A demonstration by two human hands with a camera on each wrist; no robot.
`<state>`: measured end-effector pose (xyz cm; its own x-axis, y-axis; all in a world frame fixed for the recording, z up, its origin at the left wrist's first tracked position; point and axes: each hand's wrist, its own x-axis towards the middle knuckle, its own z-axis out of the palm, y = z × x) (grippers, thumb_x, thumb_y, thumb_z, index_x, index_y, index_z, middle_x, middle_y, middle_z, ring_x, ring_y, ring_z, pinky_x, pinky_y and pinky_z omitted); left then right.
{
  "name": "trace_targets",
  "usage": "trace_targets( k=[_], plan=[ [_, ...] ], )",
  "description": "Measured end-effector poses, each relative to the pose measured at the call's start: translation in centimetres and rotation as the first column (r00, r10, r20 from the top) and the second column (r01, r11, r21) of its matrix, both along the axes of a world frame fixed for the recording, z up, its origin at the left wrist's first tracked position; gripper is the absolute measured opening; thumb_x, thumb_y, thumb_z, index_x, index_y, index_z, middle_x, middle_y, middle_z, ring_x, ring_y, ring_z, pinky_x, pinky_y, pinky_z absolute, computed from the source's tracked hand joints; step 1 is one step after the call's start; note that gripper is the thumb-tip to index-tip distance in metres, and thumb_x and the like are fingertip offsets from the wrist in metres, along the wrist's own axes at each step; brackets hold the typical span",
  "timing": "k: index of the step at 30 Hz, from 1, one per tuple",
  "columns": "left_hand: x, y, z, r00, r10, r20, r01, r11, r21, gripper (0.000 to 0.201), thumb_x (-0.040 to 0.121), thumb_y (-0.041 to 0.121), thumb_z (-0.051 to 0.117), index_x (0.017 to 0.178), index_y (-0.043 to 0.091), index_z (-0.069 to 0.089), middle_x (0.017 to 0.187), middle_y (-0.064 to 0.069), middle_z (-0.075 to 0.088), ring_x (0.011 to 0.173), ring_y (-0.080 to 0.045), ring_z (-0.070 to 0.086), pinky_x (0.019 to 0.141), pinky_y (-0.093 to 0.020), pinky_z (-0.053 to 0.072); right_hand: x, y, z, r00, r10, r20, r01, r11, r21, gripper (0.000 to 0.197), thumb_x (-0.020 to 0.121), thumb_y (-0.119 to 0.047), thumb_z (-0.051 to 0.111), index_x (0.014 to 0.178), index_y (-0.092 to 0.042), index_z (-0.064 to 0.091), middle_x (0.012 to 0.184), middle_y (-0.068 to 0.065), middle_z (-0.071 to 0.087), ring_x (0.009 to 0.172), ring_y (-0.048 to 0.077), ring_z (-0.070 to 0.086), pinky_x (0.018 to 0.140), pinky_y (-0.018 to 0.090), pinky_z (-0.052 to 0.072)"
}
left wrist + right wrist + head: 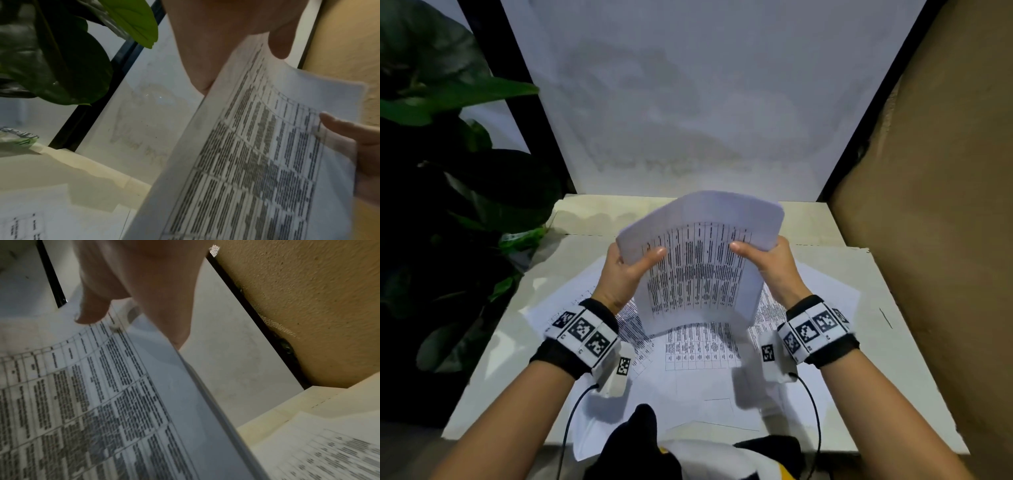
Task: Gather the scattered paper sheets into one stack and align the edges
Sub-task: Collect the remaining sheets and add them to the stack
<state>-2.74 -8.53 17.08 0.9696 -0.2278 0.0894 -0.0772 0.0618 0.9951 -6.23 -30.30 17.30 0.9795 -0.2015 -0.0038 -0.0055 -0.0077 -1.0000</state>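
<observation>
A stack of paper sheets [700,260], white and printed with dense black tables, stands nearly upright at the centre of the head view, its top bowed away from the person. The left hand [625,270] grips its left edge, thumb across the printed face, and the right hand [768,262] grips the right edge the same way; both hands carry it clear above the bench [887,346]. Under it, more printed loose sheets [698,346] lie spread and overlapping on the bench, reaching to the lower middle of the frame. A dark-leaved plant [448,144] fills the left side, a white back panel [688,96] rises behind the bench, and a brown wall [941,171] closes the right.
</observation>
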Motion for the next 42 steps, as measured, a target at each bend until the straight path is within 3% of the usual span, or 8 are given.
trace_targets(
  k=[3,7,11,22,27,31,37,42],
  plan=[
    [0.0,0.4,-0.3,0.999,-0.008,0.041,0.008,1.0,0.007,0.061,0.046,0.056,0.077,0.094,0.021,0.063,0.075,0.009,0.071,0.074,-0.005,0.065,0.067,-0.019,0.054,-0.2,-0.1,-0.3,1.0,-0.009,0.019,0.009,0.999,0.033,0.023,0.066,-0.019,0.073,0.087,-0.021,0.063,0.087,0.003,0.065,0.086,0.023,0.062,0.087,0.044,0.05],
    [-0.2,0.3,-0.7,0.999,0.052,0.012,-0.052,0.999,-0.002,0.07,0.043,0.064,0.075,0.091,0.016,0.062,0.084,-0.005,0.063,0.081,-0.019,0.062,0.075,-0.032,0.053,-0.2,0.1,-0.2,0.999,-0.039,0.021,0.039,0.999,0.005,0.022,0.074,-0.003,0.068,0.085,-0.021,0.062,0.083,0.001,0.065,0.08,0.019,0.063,0.087,0.045,0.05],
    [0.3,0.4,0.5,0.999,0.045,0.028,-0.044,0.998,-0.05,0.037,0.05,0.048,0.077,0.08,0.027,0.068,0.076,0.006,0.067,0.071,-0.004,0.064,0.07,-0.027,0.054,0.4,-0.3,1.0,0.995,-0.005,0.102,0.003,1.0,0.02,0.024,0.07,-0.006,0.073,0.085,-0.024,0.065,0.077,-0.007,0.071,0.078,0.013,0.065,0.08,0.033,0.053],
    [0.5,-0.3,-4.2,0.973,0.05,-0.226,-0.001,0.977,0.212,0.028,0.081,0.019,0.062,0.107,0.021,0.052,0.104,-0.001,0.058,0.098,-0.017,0.056,0.101,-0.047,0.04,1.4,0.4,-3.8,0.976,0.036,-0.217,-0.052,0.996,-0.069,0.034,0.079,-0.007,0.065,0.111,-0.007,0.055,0.111,0.01,0.061,0.103,0.021,0.056,0.092,0.031,0.043],
    [0.4,-1.1,-5.4,0.962,0.127,-0.243,-0.049,0.952,0.303,0.046,0.085,0.03,0.056,0.123,0.006,0.044,0.098,0.0,0.056,0.094,-0.019,0.053,0.092,-0.042,0.045,2.1,0.9,-3.7,0.978,-0.006,-0.21,-0.015,0.995,-0.096,0.015,0.083,-0.011,0.062,0.08,-0.024,0.055,0.084,-0.008,0.06,0.08,0.0,0.057,0.089,0.02,0.046],
    [1.3,-0.8,-4.8,0.964,0.176,-0.201,-0.117,0.954,0.275,0.014,0.09,0.022,0.05,0.101,0.016,0.045,0.081,0.008,0.05,0.075,-0.004,0.049,0.072,-0.03,0.044,2.8,-1.2,-3.1,0.96,0.061,-0.274,-0.097,0.988,-0.118,0.026,0.085,-0.02,0.06,0.111,-0.015,0.056,0.111,0.001,0.061,0.097,0.01,0.059,0.079,0.014,0.046],
    [2.4,2.2,-6.4,0.974,0.168,-0.154,-0.104,0.93,0.353,0.013,0.09,0.022,0.051,0.078,0.016,0.051,0.07,-0.004,0.047,0.065,-0.016,0.046,0.058,-0.025,0.041,-0.3,-11.1,-10.0,0.594,-0.247,-0.765,-0.215,0.868,-0.447,0.087,0.074,-0.039,0.071,0.139,0.0,0.028,0.135,0.025,0.044,0.114,0.033,0.052,0.095,0.044,0.043],
    [3.1,3.0,-7.2,0.974,0.171,-0.151,-0.106,0.925,0.364,0.009,0.089,0.021,0.053,0.08,0.018,0.053,0.072,-0.005,0.05,0.072,-0.021,0.048,0.071,-0.035,0.043,-4.6,-14.5,-15.8,0.285,-0.612,-0.737,-0.231,0.703,-0.673,0.124,0.054,-0.062,0.075,0.141,0.0,0.012,0.144,0.028,0.024,0.128,0.044,0.035,0.103,0.053,0.037]
  ],
)
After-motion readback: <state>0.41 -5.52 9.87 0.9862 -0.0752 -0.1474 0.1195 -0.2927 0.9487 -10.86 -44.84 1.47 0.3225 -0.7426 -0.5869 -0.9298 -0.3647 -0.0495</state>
